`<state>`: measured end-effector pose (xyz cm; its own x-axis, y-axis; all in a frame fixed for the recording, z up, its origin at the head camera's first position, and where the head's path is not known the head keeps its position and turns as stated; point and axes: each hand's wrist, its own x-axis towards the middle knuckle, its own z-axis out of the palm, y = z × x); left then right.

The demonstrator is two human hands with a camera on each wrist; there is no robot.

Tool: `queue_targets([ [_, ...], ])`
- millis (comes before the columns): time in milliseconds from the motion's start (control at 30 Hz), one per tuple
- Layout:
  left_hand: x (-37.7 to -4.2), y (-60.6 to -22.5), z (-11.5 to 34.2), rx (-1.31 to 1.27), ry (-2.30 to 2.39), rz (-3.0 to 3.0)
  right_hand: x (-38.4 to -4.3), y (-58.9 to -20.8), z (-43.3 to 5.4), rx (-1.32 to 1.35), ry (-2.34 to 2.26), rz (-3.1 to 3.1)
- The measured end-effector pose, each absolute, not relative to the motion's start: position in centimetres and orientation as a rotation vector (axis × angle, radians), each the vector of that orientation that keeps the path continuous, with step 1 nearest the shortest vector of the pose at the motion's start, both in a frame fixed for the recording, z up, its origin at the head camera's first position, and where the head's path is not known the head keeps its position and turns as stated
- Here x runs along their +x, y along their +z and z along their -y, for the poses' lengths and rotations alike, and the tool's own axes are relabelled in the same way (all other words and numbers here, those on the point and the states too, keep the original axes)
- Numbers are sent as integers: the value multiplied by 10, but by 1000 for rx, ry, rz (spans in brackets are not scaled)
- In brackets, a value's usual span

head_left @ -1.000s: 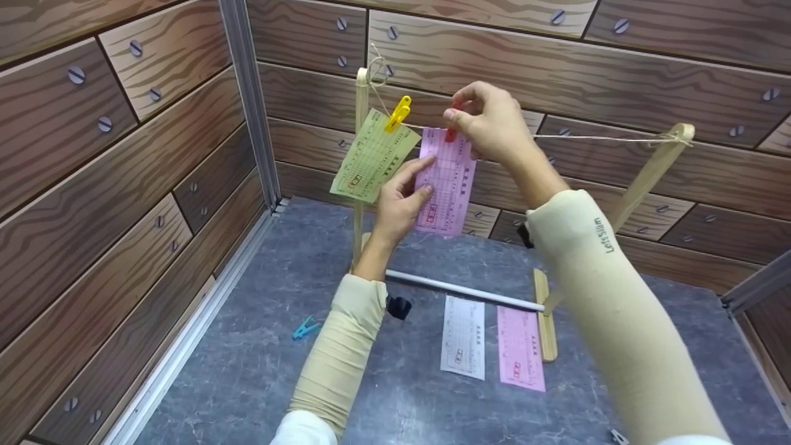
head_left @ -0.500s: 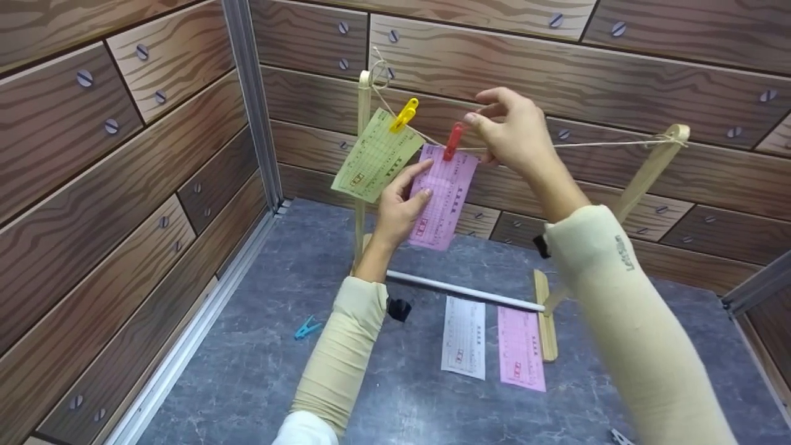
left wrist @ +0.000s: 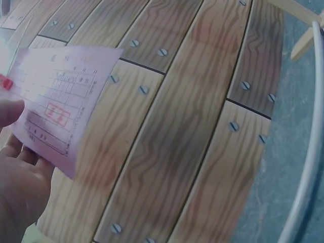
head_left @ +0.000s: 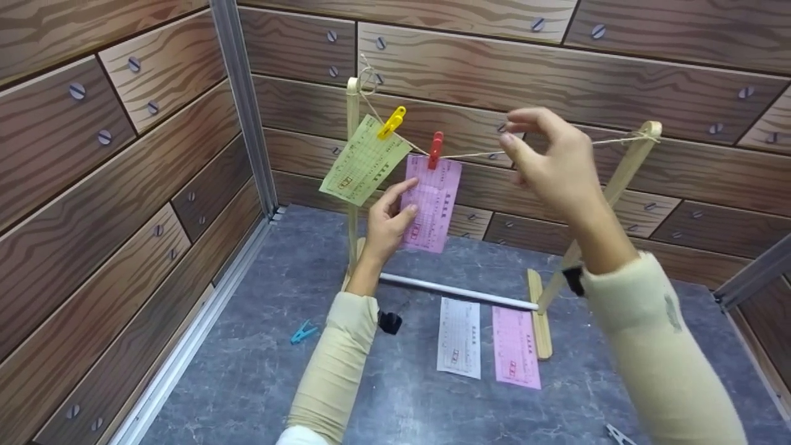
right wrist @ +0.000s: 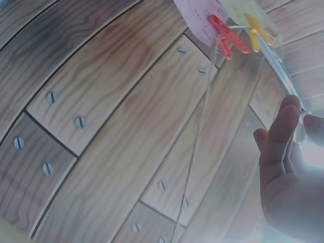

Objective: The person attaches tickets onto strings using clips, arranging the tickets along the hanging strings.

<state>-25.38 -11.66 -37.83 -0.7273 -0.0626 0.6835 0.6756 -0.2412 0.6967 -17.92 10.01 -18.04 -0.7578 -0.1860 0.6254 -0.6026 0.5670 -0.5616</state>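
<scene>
A pink paper slip hangs from a string, held there by a red clothespin. My left hand pinches the slip's left edge; in the left wrist view the thumb lies in front of the paper and the fingers behind. To the left, a yellow clothespin holds a green paper slip on the same string. My right hand is raised to the right of the red clothespin, apart from it, fingers loosely bent around nothing.
Wooden posts carry the string, with a white rod low between them. On the grey surface lie a white slip, another pink slip, a blue clothespin and a grey clothespin. Wood-patterned walls stand behind and left.
My right hand has let go of the red clothespin and moved off to the right. The string has sagged and the clipped pink slip hangs lower. My left hand has stayed at the slip.
</scene>
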Motion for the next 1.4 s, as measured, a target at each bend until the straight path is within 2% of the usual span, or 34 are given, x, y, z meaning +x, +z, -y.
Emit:
queue_targets([
  [400,-242,-447,133,-653,-2005,1497,-132,-221,-162,637,1226,2155],
  [700,-214,-498,126,-432,-2163,1465,-105,-273,-207,563,1185,2180],
  [867,-198,-514,111,-232,-2267,1440,-89,-312,-240,500,1155,2168],
  [1033,-188,-532,99,-100,-2358,1580,-67,-358,-273,293,1167,2260],
  [1233,-183,-541,87,-136,-2221,1864,-49,-424,-312,36,968,2651],
  [1400,-173,-549,70,-193,-1801,2307,-48,-475,-348,-111,755,3120],
])
